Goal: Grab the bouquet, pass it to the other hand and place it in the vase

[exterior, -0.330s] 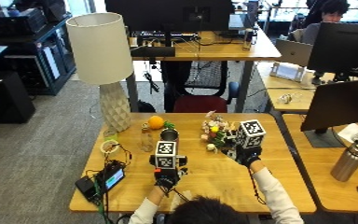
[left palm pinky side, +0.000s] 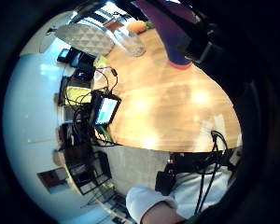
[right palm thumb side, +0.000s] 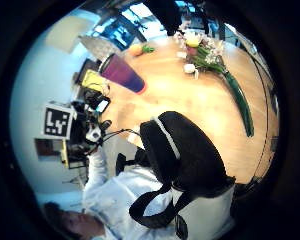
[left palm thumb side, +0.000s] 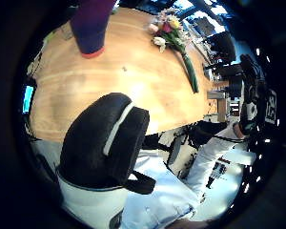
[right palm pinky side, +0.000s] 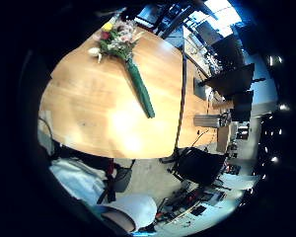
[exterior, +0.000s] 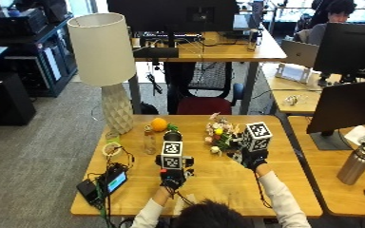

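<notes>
A bouquet (exterior: 219,137) of pink, yellow and white flowers lies flat on the wooden table (exterior: 220,190), its green stems pointing towards my right hand (exterior: 253,159). That hand hovers over the stem end with nothing in it; its palm views show the whole bouquet (right palm pinky side: 123,54) lying below and the thumb (right palm thumb side: 185,150) held free. A dark vase (exterior: 173,137) stands upright left of the flowers. My left hand (exterior: 172,178) hangs above the table in front of the vase (left palm thumb side: 90,24), its thumb (left palm thumb side: 109,138) holding nothing.
A tall lamp (exterior: 106,61) stands at the table's far left corner. An orange (exterior: 159,124) and a clear glass (exterior: 149,142) sit beside the vase. A small screen device with cables (exterior: 110,183) lies at the left edge. Bare wood lies in front of the hands.
</notes>
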`<state>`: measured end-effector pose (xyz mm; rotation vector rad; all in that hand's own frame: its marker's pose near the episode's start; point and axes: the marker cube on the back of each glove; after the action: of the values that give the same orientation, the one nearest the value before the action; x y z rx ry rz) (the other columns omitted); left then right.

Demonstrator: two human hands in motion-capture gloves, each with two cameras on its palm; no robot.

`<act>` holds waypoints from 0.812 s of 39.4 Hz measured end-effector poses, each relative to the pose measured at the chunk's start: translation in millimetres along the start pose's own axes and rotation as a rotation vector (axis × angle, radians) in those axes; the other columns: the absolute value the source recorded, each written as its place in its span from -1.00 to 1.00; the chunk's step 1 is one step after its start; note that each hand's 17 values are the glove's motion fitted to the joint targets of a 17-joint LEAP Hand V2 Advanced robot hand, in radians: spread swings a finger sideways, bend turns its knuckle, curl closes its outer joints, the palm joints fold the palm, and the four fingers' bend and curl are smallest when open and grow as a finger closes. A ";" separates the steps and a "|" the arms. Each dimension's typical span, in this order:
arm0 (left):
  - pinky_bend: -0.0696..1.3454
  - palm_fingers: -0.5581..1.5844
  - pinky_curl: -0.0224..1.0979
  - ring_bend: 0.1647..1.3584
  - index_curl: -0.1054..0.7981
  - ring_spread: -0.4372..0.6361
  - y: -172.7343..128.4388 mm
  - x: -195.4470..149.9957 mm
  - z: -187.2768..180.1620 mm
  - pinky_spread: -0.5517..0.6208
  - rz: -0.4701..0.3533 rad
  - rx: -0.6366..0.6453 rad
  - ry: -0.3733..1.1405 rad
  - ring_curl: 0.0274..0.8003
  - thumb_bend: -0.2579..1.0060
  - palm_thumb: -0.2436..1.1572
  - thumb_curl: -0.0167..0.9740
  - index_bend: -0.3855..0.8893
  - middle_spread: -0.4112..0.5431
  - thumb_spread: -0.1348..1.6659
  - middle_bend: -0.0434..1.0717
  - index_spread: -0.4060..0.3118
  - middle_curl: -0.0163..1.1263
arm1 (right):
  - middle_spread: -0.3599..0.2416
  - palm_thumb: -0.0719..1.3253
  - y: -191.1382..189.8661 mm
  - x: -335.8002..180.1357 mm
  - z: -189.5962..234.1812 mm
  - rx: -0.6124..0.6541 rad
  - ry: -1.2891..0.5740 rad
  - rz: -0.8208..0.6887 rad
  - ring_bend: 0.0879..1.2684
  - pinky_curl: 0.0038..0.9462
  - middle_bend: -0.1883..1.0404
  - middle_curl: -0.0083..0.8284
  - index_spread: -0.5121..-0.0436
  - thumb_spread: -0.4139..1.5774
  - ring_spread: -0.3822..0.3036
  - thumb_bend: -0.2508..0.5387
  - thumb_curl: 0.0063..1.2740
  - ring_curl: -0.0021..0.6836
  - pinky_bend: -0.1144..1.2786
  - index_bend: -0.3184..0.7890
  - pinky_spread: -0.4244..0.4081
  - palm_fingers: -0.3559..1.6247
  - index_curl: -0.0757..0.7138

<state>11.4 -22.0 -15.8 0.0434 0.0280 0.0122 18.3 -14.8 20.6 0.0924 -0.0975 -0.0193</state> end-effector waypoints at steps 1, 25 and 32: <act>-0.21 -0.06 -0.53 -0.24 -0.43 0.12 6.8 0.6 1.4 0.31 0.001 -0.020 -0.023 -0.43 -0.56 -0.47 -0.77 -0.16 0.29 0.21 -0.64 0.22 -0.73 | 0.03 -0.42 2.7 -3.6 -5.8 -0.037 0.053 0.002 -0.63 -0.53 -0.31 -0.54 -0.35 0.42 0.48 0.01 -0.82 -0.54 -0.16 -0.17 0.67 -0.29 -0.43; -0.21 -0.09 -0.41 -0.20 -0.21 0.15 2.2 45.2 -35.5 0.35 0.092 0.051 -0.081 -0.34 -0.62 -0.48 -0.59 -0.17 0.32 0.39 -0.63 0.23 -0.60 | 0.17 -0.40 -17.1 43.5 -37.3 -0.158 0.091 0.198 -0.40 -0.31 -0.36 -0.31 -0.37 0.56 0.65 -0.34 -0.70 -0.26 0.06 -0.35 0.77 -0.28 -0.43; -0.21 -0.10 -0.39 -0.19 -0.18 0.15 -6.6 48.8 -26.6 0.35 0.149 0.039 -0.048 -0.32 -0.62 -0.49 -0.56 -0.17 0.32 0.40 -0.63 0.23 -0.57 | 0.39 -0.33 -50.2 116.5 -8.4 -0.225 0.028 0.349 -0.14 -0.18 -0.37 -0.28 -0.04 0.49 0.70 -0.40 -0.65 -0.10 0.38 -0.47 0.81 -0.28 -0.63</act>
<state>59.5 -26.9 -44.0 0.0846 -0.0233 0.1597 134.3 -66.8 18.8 -0.1498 -0.0820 0.3194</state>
